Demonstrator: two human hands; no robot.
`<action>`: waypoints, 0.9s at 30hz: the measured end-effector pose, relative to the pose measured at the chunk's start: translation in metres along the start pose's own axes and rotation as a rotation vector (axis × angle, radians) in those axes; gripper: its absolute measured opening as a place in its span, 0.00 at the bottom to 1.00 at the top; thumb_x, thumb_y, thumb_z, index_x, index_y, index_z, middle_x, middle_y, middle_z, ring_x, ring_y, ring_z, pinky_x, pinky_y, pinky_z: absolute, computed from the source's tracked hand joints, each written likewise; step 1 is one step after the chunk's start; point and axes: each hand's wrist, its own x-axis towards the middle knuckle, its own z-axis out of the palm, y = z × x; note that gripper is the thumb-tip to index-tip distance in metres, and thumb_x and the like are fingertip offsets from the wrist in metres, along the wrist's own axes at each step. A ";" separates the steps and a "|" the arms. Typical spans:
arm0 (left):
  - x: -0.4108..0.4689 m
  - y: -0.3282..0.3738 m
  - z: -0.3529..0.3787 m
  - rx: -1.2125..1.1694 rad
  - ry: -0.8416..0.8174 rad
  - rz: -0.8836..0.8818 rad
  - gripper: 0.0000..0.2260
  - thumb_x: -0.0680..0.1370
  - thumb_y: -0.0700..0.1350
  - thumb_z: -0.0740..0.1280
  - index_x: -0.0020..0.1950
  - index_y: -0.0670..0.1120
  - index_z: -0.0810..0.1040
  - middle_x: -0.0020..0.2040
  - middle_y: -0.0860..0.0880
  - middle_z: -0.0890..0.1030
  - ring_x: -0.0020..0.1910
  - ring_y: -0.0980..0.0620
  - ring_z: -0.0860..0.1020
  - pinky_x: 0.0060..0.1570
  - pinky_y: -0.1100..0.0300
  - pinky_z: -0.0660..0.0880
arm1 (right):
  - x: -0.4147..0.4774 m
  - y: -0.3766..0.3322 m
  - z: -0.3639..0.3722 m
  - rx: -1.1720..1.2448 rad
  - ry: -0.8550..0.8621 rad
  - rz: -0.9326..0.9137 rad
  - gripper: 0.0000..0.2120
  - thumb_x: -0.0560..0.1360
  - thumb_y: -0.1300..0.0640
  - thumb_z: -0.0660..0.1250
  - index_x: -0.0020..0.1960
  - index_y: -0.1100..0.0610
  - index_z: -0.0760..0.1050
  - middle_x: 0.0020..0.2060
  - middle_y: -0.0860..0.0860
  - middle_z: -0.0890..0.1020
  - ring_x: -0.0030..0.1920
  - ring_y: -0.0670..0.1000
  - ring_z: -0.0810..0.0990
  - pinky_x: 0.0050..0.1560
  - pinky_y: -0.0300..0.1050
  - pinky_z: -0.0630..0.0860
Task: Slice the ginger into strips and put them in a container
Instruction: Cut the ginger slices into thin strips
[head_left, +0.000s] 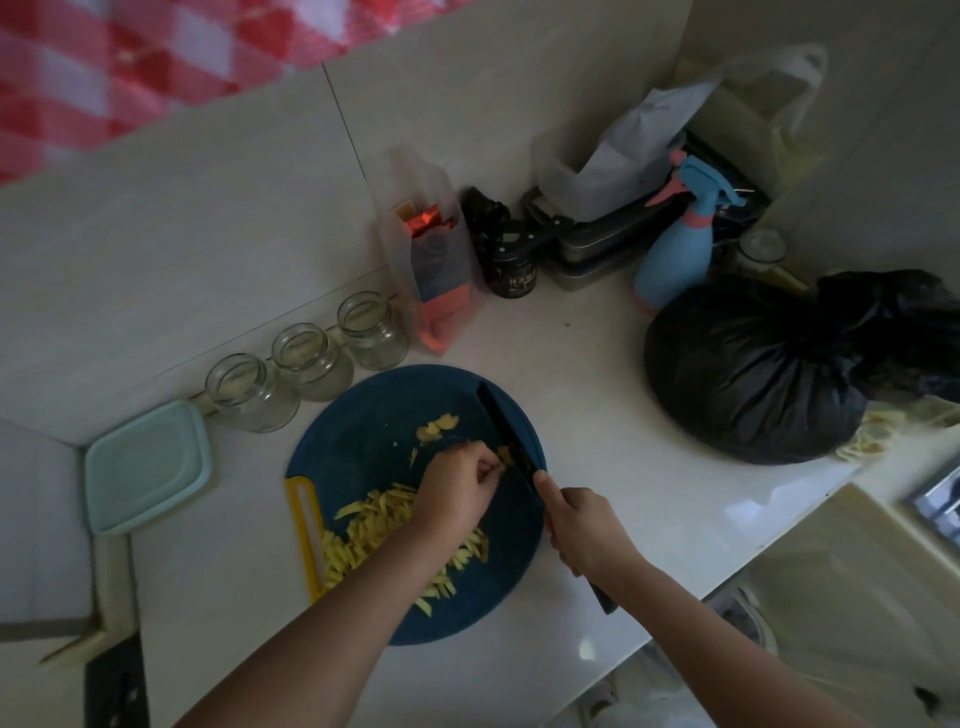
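Observation:
A round dark-blue cutting board (363, 410) lies on the white counter. My right hand (582, 530) grips the handle of a black knife (506, 431), its blade resting on the board. My left hand (457, 486) pinches a small ginger piece (503, 456) against the blade's left side. Two more ginger pieces (437, 427) lie further back on the board. A heap of yellow ginger strips (374, 530) spreads over the near part of the board, partly hidden under my left forearm. A pale-green lidded container (148, 465) sits to the left.
Three glass jars (306, 361) line the wall behind the board. A full black rubbish bag (769, 369) sits to the right, with a blue spray bottle (675, 254), metal trays and bags behind it. The counter's edge runs along the right.

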 end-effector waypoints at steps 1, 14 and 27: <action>0.000 -0.001 -0.001 -0.026 0.037 0.002 0.03 0.75 0.42 0.70 0.47 0.43 0.81 0.42 0.49 0.82 0.39 0.58 0.77 0.39 0.70 0.71 | 0.000 0.000 0.000 0.001 -0.003 0.003 0.28 0.79 0.37 0.52 0.39 0.60 0.73 0.32 0.54 0.75 0.31 0.51 0.74 0.37 0.46 0.73; 0.007 0.000 0.012 -0.163 0.060 -0.042 0.05 0.75 0.39 0.70 0.49 0.41 0.83 0.45 0.48 0.83 0.44 0.55 0.80 0.47 0.67 0.74 | 0.001 0.000 0.003 -0.045 -0.001 -0.005 0.32 0.78 0.35 0.50 0.44 0.63 0.75 0.34 0.54 0.75 0.33 0.52 0.74 0.38 0.47 0.73; 0.012 0.002 0.013 -0.188 0.037 -0.099 0.03 0.74 0.41 0.72 0.43 0.41 0.82 0.42 0.48 0.83 0.43 0.54 0.80 0.48 0.60 0.76 | -0.009 -0.001 -0.008 0.180 -0.035 0.029 0.26 0.78 0.37 0.54 0.39 0.58 0.71 0.29 0.51 0.71 0.24 0.47 0.68 0.27 0.39 0.68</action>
